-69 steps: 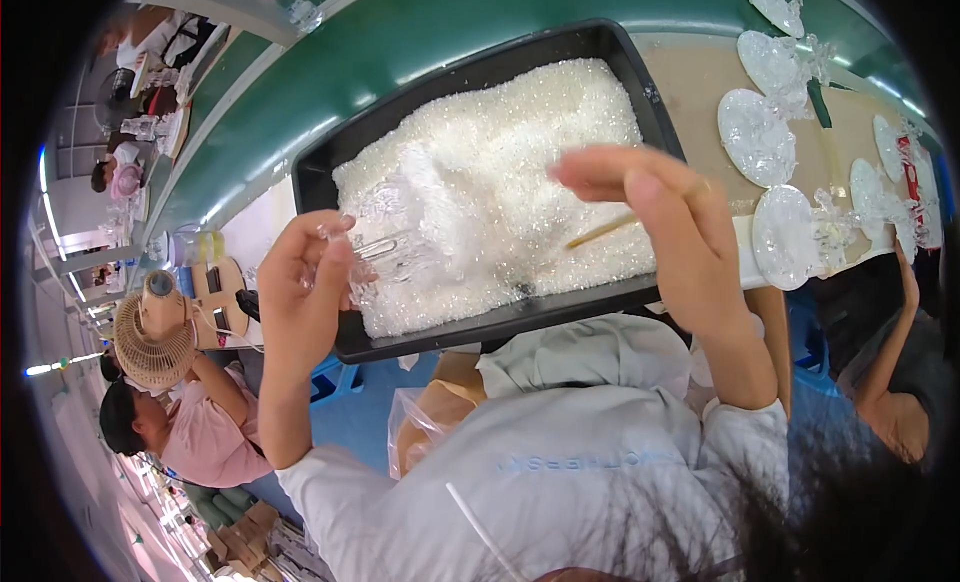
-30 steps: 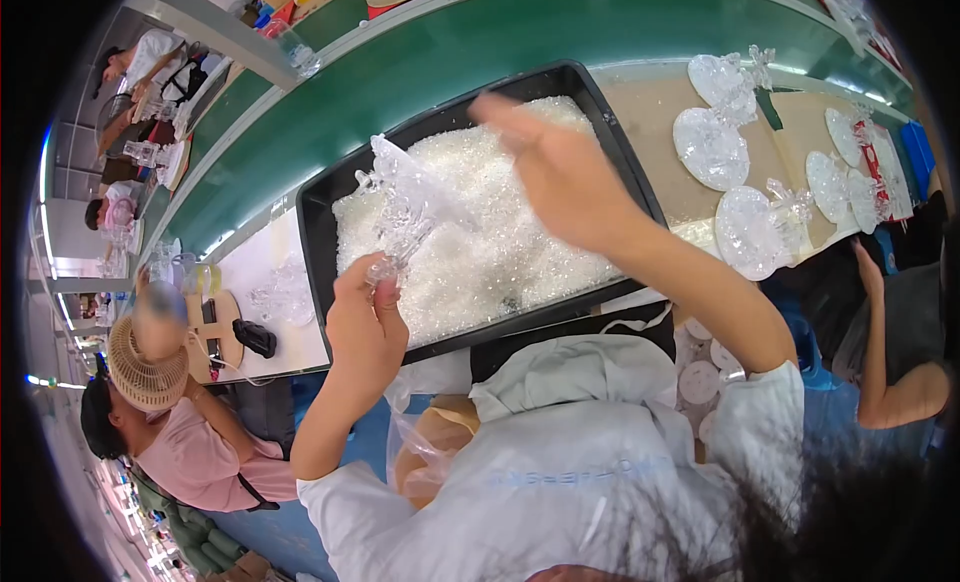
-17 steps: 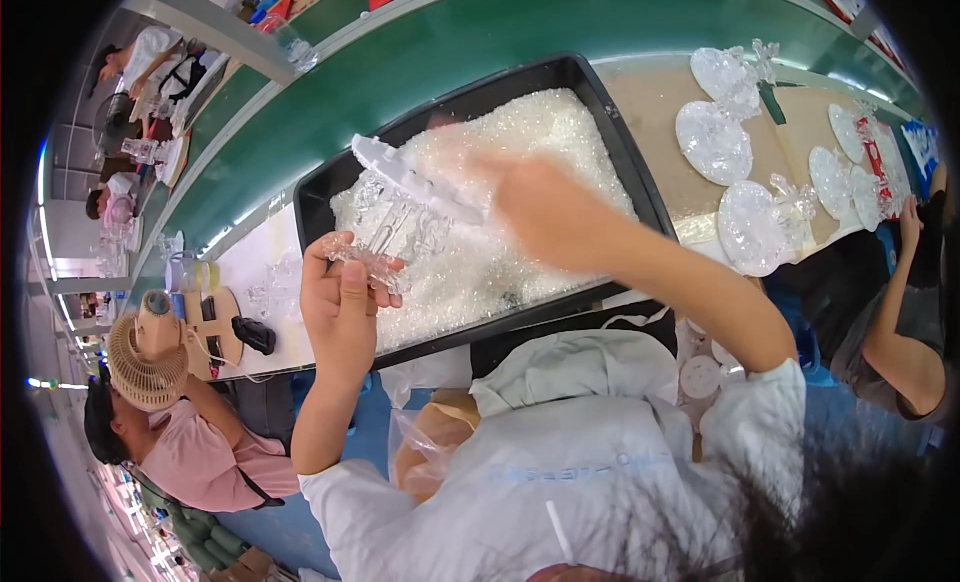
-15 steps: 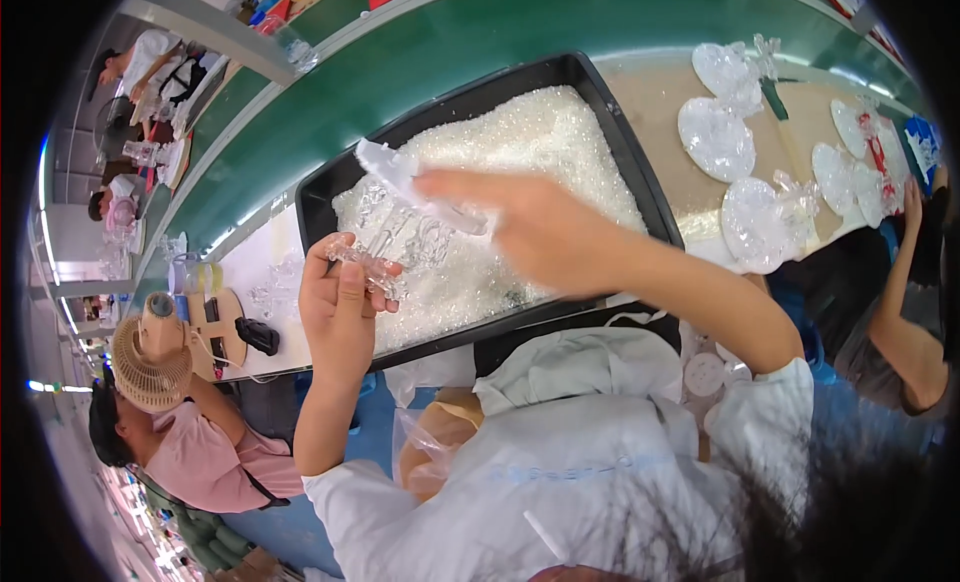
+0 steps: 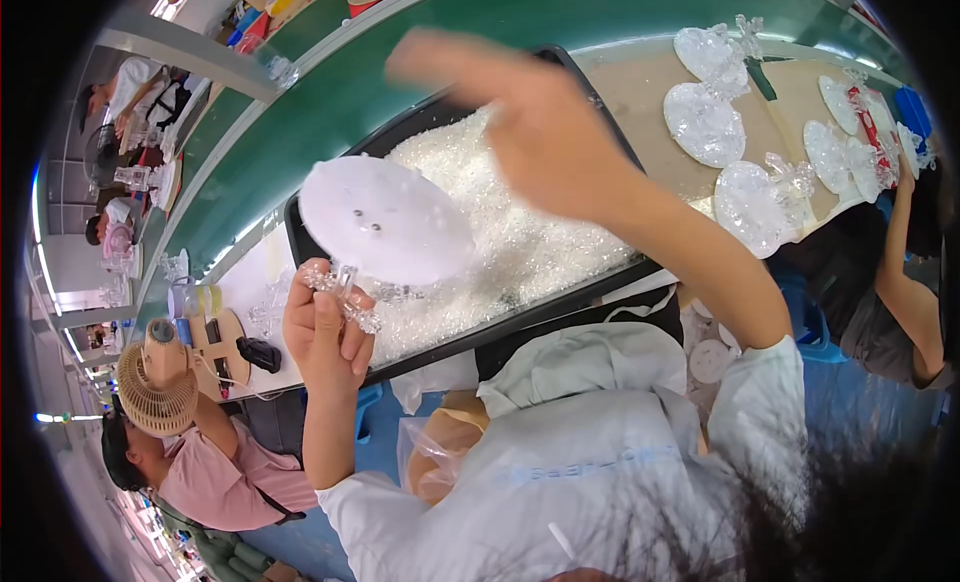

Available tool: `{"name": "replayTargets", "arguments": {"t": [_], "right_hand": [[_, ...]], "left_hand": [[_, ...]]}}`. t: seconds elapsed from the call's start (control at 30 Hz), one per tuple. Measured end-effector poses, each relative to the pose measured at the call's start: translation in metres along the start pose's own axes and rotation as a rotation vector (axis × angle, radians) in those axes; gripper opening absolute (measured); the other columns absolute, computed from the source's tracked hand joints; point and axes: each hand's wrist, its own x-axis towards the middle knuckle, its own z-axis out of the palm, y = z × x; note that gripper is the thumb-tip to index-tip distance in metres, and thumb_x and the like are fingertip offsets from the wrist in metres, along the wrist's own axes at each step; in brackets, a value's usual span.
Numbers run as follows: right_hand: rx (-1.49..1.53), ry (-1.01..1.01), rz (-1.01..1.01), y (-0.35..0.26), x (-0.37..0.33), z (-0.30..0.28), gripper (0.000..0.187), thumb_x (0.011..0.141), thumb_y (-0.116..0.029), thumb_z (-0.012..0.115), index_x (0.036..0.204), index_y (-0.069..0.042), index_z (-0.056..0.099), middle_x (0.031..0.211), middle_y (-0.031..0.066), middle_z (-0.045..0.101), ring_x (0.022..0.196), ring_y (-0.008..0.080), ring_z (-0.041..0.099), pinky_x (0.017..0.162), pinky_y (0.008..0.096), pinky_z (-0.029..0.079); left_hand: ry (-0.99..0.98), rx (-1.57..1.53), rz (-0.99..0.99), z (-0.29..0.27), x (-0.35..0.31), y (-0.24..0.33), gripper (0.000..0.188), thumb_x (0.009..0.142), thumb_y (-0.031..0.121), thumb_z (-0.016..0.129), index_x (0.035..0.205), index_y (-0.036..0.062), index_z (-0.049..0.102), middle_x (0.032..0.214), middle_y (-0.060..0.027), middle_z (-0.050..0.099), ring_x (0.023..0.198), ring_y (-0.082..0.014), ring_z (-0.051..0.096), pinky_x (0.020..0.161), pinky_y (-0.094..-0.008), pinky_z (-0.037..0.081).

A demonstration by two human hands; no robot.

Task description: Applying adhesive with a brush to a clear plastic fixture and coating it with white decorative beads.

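White disc on a clear stem has just tipped, so I see its flat side over the black tray. My left fingers pinch the stem; my right hand is too blurry to tell.

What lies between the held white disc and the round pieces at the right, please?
The head view shows white granules in the black tray, then a strip of brown board; the right hand and forearm cross above the tray.
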Motion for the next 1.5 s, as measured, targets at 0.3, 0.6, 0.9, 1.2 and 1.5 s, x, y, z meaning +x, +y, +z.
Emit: {"name": "replayTargets", "arguments": {"t": [0.3,0.6,0.9,1.2,1.5], "right_hand": [[-0.063,-0.075,-0.274,0.001,-0.018,0.022,0.075,0.069,0.016,0.039,0.142,-0.003,0.045,0.146,0.0189,0.046,0.138,0.0307,0.041,0.114,0.0366,0.033],[0.006,0.351,-0.296,0.005,-0.009,-0.002,0.073,0.073,0.014,0.045,0.144,-0.002,0.042,0.15,0.016,0.041,0.138,0.0312,0.041,0.116,0.0369,0.031],[-0.12,-0.023,-0.307,0.007,-0.032,0.039,0.081,0.066,0.018,0.037,0.145,0.003,0.037,0.151,0.0213,0.036,0.138,0.0342,0.039,0.116,0.0375,0.03],[0.162,0.416,-0.008,0.006,-0.026,-0.009,0.073,0.069,0.022,0.028,0.136,0.003,0.05,0.135,0.0154,0.057,0.125,0.0253,0.055,0.106,0.0359,0.043],[0.776,0.082,0.255,-0.002,-0.026,-0.004,0.055,0.08,0.013,0.036,0.132,0.005,0.053,0.117,0.0135,0.066,0.106,0.0172,0.065,0.093,0.0321,0.052]], "left_hand": [[-0.012,-0.014,-0.03,-0.005,0.01,-0.004,0.03,0.102,0.021,0.05,0.127,0.0049,0.045,0.087,-0.0176,0.066,0.038,-0.0026,0.032,0.03,-0.0171,0.027],[-0.035,-0.021,0.029,-0.01,0.009,0.001,0.033,0.102,0.022,0.052,0.128,0.0031,0.043,0.087,-0.0184,0.066,0.039,-0.0025,0.032,0.03,-0.0166,0.029],[-0.047,0.096,0.001,-0.009,0.01,0.003,0.036,0.101,0.025,0.053,0.129,0.0039,0.042,0.085,-0.019,0.067,0.039,-0.0025,0.034,0.032,-0.0174,0.03],[-0.294,0.942,0.458,-0.017,0.016,0.032,0.014,0.09,0.003,0.06,0.103,0.0036,0.065,0.095,-0.0152,0.067,0.059,-0.0147,0.06,0.051,-0.0249,0.047],[-0.367,1.345,0.93,0.035,0.044,0.061,0.036,0.067,-0.008,0.073,0.101,0.0044,0.068,0.1,-0.0123,0.065,0.079,-0.0242,0.063,0.068,-0.0276,0.051]]}}
